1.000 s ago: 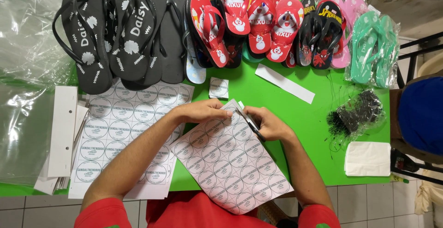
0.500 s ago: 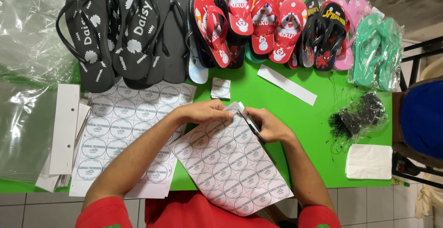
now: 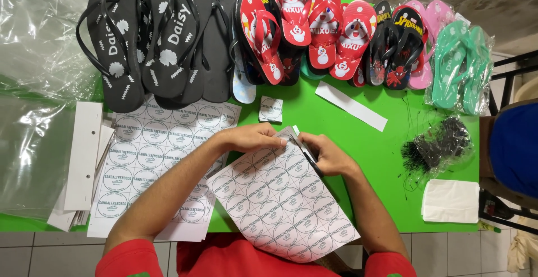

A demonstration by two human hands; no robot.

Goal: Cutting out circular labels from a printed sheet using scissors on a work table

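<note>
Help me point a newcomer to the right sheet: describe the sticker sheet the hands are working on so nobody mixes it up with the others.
Start at the green table below the row of flip-flops. At its near edge, the white sheet of round printed stickers lies tilted, overhanging the table towards the person's red shirt. Unlike the flat stack of similar sticker sheets on its left, the left hand and right hand pinch its top corner.

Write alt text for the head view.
Both hands, left hand and right hand, pinch the top edge of a sticker sheet over a green table. Flip-flops line the far edge; more sticker sheets lie left.
</note>
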